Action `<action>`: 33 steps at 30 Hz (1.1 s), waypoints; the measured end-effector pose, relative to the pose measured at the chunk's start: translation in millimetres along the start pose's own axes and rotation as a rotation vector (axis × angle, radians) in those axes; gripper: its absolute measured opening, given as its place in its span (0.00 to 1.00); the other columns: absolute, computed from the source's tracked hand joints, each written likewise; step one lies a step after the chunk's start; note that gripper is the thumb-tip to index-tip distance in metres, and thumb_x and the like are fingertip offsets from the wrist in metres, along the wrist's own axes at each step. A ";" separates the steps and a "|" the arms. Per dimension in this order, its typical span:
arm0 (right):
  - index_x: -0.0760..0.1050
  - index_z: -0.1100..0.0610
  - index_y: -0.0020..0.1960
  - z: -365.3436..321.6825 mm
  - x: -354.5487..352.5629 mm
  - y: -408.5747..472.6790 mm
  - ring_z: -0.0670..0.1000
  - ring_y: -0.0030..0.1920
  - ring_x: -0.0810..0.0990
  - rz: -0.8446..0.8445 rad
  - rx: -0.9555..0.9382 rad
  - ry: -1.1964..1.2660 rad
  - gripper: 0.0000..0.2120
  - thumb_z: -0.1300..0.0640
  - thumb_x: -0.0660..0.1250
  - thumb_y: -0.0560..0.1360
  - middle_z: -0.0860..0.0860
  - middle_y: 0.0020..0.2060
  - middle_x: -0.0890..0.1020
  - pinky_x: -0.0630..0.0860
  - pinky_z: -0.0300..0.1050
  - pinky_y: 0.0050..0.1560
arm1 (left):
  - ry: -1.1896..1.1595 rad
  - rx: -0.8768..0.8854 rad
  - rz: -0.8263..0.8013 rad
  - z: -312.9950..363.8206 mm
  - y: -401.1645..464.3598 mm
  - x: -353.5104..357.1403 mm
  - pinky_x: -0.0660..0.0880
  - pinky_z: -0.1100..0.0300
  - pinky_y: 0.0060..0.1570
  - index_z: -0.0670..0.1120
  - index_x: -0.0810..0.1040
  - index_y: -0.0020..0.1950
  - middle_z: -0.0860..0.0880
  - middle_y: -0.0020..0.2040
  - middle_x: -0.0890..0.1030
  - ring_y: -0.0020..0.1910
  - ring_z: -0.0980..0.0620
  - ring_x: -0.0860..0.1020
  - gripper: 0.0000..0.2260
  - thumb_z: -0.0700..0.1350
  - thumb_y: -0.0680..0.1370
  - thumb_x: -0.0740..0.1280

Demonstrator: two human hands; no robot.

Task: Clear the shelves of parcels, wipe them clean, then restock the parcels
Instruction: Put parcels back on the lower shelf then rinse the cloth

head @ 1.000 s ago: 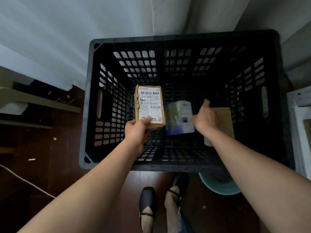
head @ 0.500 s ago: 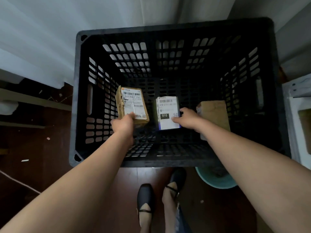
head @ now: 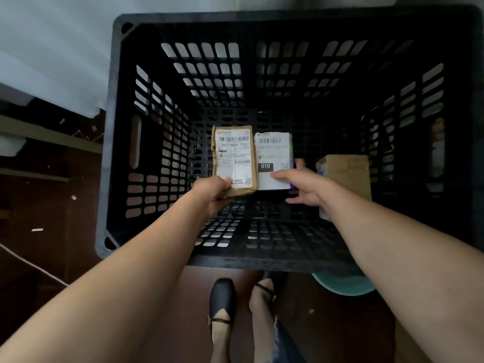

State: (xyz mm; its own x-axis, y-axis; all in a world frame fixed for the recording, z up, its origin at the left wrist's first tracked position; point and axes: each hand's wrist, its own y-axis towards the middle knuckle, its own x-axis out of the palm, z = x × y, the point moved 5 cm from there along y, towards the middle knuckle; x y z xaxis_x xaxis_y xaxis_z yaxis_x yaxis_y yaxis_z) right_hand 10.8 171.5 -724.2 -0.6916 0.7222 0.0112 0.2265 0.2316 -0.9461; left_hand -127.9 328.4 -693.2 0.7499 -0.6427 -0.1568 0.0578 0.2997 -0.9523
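I look down into a black slatted crate (head: pixel 162 18). My left hand (head: pixel 213 192) grips the near end of a brown cardboard parcel (head: pixel 233 155) with a white shipping label. My right hand (head: pixel 303 186) pinches the near end of a small white parcel (head: pixel 273 153) marked 010, thumb on top. The two parcels sit side by side, edges touching, inside the crate. A third brown cardboard parcel (head: pixel 348 174) lies on the crate floor at the right, partly hidden by my right forearm.
The crate stands on a dark wooden floor (head: pixel 39 205) against a pale wall. A teal basin (head: pixel 345 284) peeks out under the crate's near right edge. My feet in black shoes (head: pixel 222 297) stand just before the crate. A pale shelf board (head: pixel 47 134) runs at the left.
Both hands have brought their parcels together and lower into the crate. The white parcel, blurred one second ago, is now steady in my right hand.
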 end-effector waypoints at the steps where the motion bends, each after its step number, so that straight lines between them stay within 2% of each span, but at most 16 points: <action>1: 0.57 0.46 0.73 -2.6 -1.8 -2.1 0.57 0.64 0.73 -0.002 -0.014 0.071 0.34 0.58 0.71 0.75 0.52 0.66 0.73 0.67 0.66 0.67 | -0.005 0.003 -0.025 0.4 -3.3 3.3 0.79 0.53 0.39 0.40 0.72 0.63 0.42 0.54 0.81 0.47 0.47 0.81 0.12 0.36 0.80 0.63; 4: 0.58 0.45 0.71 -12.8 -8.8 -12.2 0.57 0.61 0.72 -0.013 -0.068 0.203 0.31 0.60 0.69 0.76 0.52 0.63 0.74 0.58 0.74 0.67 | -0.074 0.008 -0.081 2.6 -10.5 9.2 0.79 0.52 0.46 0.41 0.72 0.61 0.42 0.53 0.80 0.49 0.47 0.80 0.09 0.36 0.81 0.61; 6: 0.61 0.43 0.66 -20.1 -15.6 -21.6 0.56 0.59 0.73 -0.013 -0.113 0.235 0.26 0.61 0.68 0.76 0.51 0.58 0.76 0.56 0.76 0.66 | -0.145 0.006 -0.123 6.0 -17.4 10.6 0.78 0.52 0.48 0.42 0.72 0.60 0.42 0.52 0.80 0.51 0.46 0.79 0.08 0.35 0.81 0.60; 9: 0.64 0.43 0.63 -32.7 -26.2 -42.1 0.55 0.56 0.77 -0.003 -0.212 0.272 0.24 0.64 0.68 0.76 0.50 0.54 0.79 0.66 0.70 0.65 | -0.210 0.022 -0.208 11.2 -32.2 14.7 0.77 0.51 0.47 0.41 0.71 0.65 0.42 0.59 0.79 0.56 0.46 0.78 0.12 0.36 0.82 0.59; 11: 0.66 0.44 0.64 -39.9 -32.6 -60.9 0.54 0.56 0.79 0.030 -0.295 0.292 0.25 0.64 0.70 0.75 0.51 0.56 0.80 0.73 0.64 0.62 | -0.229 0.051 -0.258 15.6 -45.7 18.4 0.76 0.51 0.55 0.40 0.71 0.67 0.42 0.62 0.78 0.59 0.46 0.77 0.14 0.36 0.82 0.60; 13: 0.67 0.45 0.65 -43.4 -40.6 -83.1 0.52 0.55 0.80 0.100 -0.366 0.323 0.25 0.62 0.72 0.75 0.52 0.58 0.80 0.78 0.56 0.57 | -0.247 0.087 -0.305 21.1 -62.5 24.0 0.75 0.52 0.61 0.38 0.71 0.67 0.42 0.61 0.80 0.59 0.46 0.78 0.15 0.36 0.81 0.61; 17: 0.68 0.43 0.67 -38.0 -52.4 -133.3 0.49 0.53 0.81 0.220 -0.462 0.440 0.24 0.57 0.72 0.76 0.49 0.60 0.79 0.80 0.50 0.54 | -0.205 0.219 -0.371 36.5 -103.5 36.0 0.79 0.58 0.51 0.39 0.73 0.66 0.44 0.59 0.82 0.56 0.48 0.81 0.14 0.36 0.80 0.63; 19: 0.68 0.44 0.69 -29.7 -55.6 -160.3 0.50 0.54 0.81 0.279 -0.503 0.508 0.23 0.56 0.71 0.77 0.49 0.60 0.79 0.80 0.50 0.56 | -0.160 0.283 -0.398 41.5 -124.7 39.3 0.79 0.58 0.51 0.41 0.74 0.67 0.45 0.58 0.82 0.56 0.49 0.81 0.15 0.36 0.80 0.64; 23: 0.67 0.45 0.70 -4.6 -54.2 -214.7 0.51 0.58 0.80 0.343 -0.598 0.663 0.22 0.54 0.68 0.78 0.49 0.61 0.78 0.80 0.47 0.52 | -0.108 0.404 -0.455 40.9 -171.8 36.2 0.79 0.60 0.50 0.42 0.75 0.65 0.47 0.56 0.84 0.53 0.52 0.83 0.14 0.35 0.79 0.64; 28: 0.67 0.45 0.70 38.3 -42.6 -274.5 0.52 0.55 0.82 0.385 -0.722 0.783 0.21 0.53 0.67 0.79 0.49 0.57 0.81 0.79 0.48 0.56 | -0.022 0.534 -0.506 19.9 -221.5 26.4 0.78 0.57 0.58 0.41 0.74 0.64 0.46 0.55 0.84 0.53 0.51 0.83 0.15 0.35 0.78 0.67; 33: 0.68 0.46 0.71 101.3 -39.4 -321.3 0.51 0.53 0.84 0.473 -0.787 0.877 0.21 0.52 0.67 0.79 0.50 0.58 0.81 0.79 0.48 0.57 | -0.034 0.550 -0.536 -21.2 -252.6 30.7 0.77 0.53 0.60 0.41 0.69 0.66 0.44 0.59 0.81 0.54 0.49 0.83 0.19 0.35 0.76 0.69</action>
State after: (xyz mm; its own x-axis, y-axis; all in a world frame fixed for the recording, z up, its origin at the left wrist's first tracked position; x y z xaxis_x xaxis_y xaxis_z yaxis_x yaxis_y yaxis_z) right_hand -104.2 2.6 -453.4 0.1844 0.9577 0.2209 0.8794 -0.0604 -0.4723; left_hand -133.4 218.0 -463.0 0.5464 -0.7795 0.3063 0.7319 0.2667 -0.6271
